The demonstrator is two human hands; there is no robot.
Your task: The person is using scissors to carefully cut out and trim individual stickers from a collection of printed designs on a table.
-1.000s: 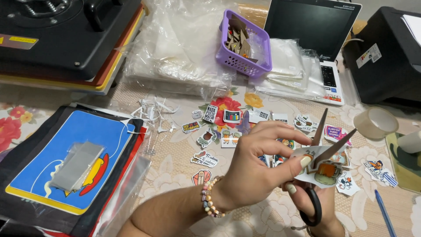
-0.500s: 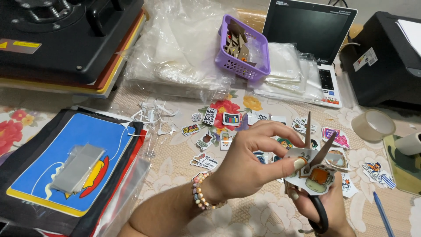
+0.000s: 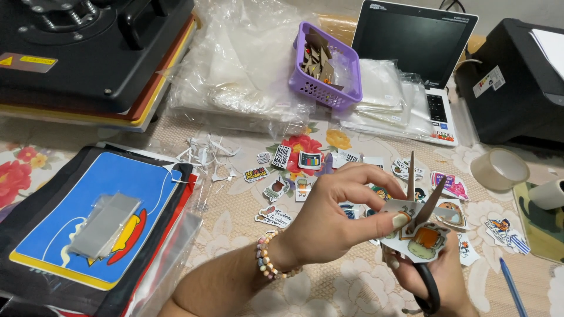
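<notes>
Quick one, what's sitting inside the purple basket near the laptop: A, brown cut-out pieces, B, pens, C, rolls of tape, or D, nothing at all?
A: the purple basket holds a heap of brown cut-out pieces; the one tape roll lies on the table by the printer, and the only pen lies on the cloth at the right.

Basket [image 3: 324,76] behind stickers [image 3: 294,161] — laptop [image 3: 420,56] right

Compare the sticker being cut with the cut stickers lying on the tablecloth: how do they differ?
The sticker being cut is held up in the left hand, between the open blades of the scissors held by the right hand; the cut stickers lie flat and loose on the tablecloth. The held one looks larger and keeps a wider white margin; the loose ones are trimmed closer. Both are colourful printed pieces.
</notes>
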